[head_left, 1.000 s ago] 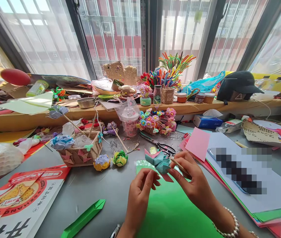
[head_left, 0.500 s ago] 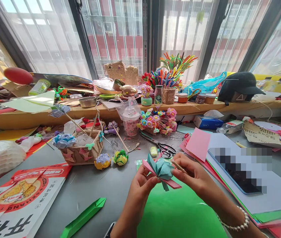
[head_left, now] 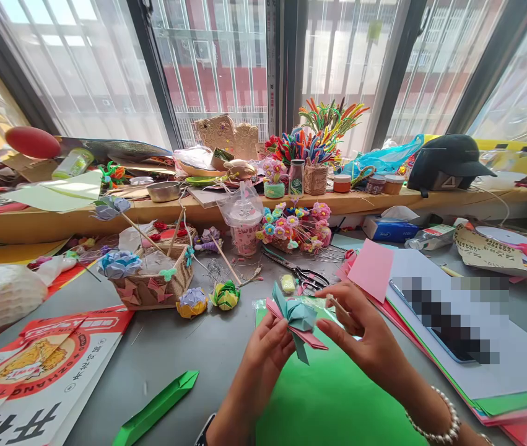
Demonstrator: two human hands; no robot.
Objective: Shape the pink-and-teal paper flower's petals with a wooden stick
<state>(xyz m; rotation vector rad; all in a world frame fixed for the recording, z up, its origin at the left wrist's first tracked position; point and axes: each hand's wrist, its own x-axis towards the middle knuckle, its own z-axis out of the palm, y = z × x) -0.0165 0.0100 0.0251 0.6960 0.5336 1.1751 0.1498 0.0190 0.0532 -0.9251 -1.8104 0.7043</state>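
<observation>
My left hand (head_left: 270, 344) is closed on a folded paper flower (head_left: 301, 314) with teal petals and pink strips below, pinched near its centre. My right hand (head_left: 360, 331) is just right of the flower, thumb and index finger apart at its teal edge; whether they touch it is hard to tell. A short thin wooden stick (head_left: 339, 306) is tucked among the right hand's fingers, its far end hidden. Under both hands lies a shiny green sheet (head_left: 332, 396). A folded green paper strip (head_left: 158, 406) rests on the table at left.
Scissors (head_left: 307, 277) lie beyond the flower. Finished paper flowers (head_left: 226, 295) and a decorated cardboard box (head_left: 152, 288) stand at left. At right, a phone (head_left: 435, 316) lies on a stack of coloured paper (head_left: 481, 371). A plastic cup (head_left: 246, 232) stands behind.
The flower has turned in my left hand, its teal tail swinging lower. My right hand has drawn slightly away from the petals, with thumb and index finger spreading.
</observation>
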